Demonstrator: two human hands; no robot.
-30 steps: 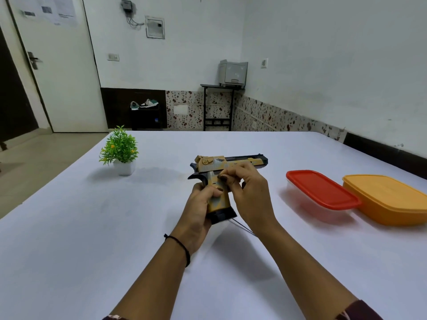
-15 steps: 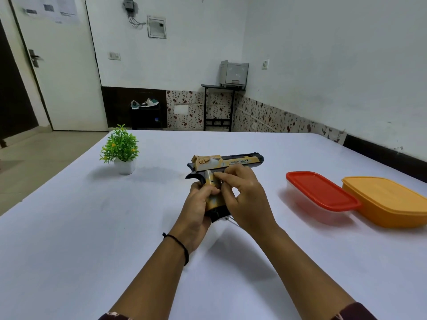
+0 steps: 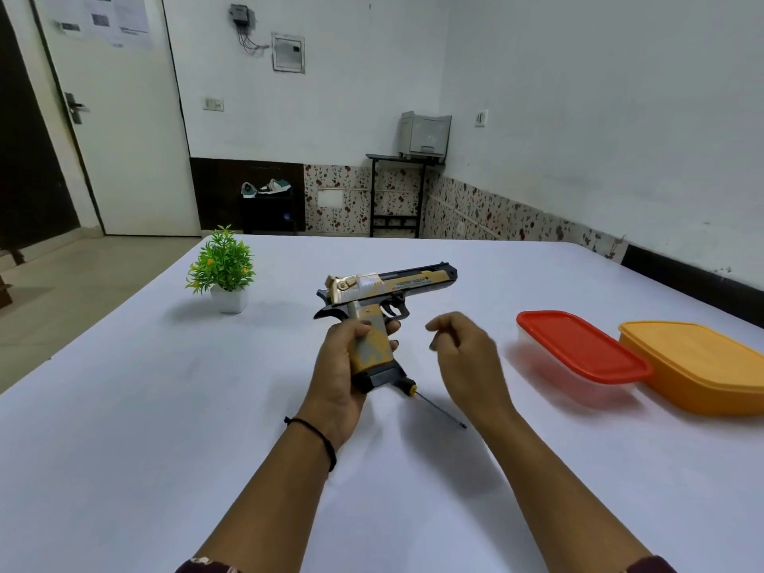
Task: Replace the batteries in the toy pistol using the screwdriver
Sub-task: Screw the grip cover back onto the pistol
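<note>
A gold and black toy pistol (image 3: 384, 291) is held upright above the white table (image 3: 124, 407), barrel pointing right. My left hand (image 3: 343, 361) grips its handle from the left side. My right hand (image 3: 463, 349) hovers just right of the pistol with loosely curled fingers and holds nothing. A screwdriver (image 3: 434, 405) with a black and yellow handle lies on the table below the pistol's grip, its thin shaft pointing toward the lower right; the handle end is partly hidden behind the pistol.
A red-lidded clear box (image 3: 578, 349) and an orange box (image 3: 698, 366) sit side by side at the right. A small potted green plant (image 3: 223, 266) stands at the back left. A door, a stand and a shoe rack are beyond the table.
My right hand has come off the pistol and moved to the right. The pistol's grip and trigger, and the screwdriver on the table, now show.
</note>
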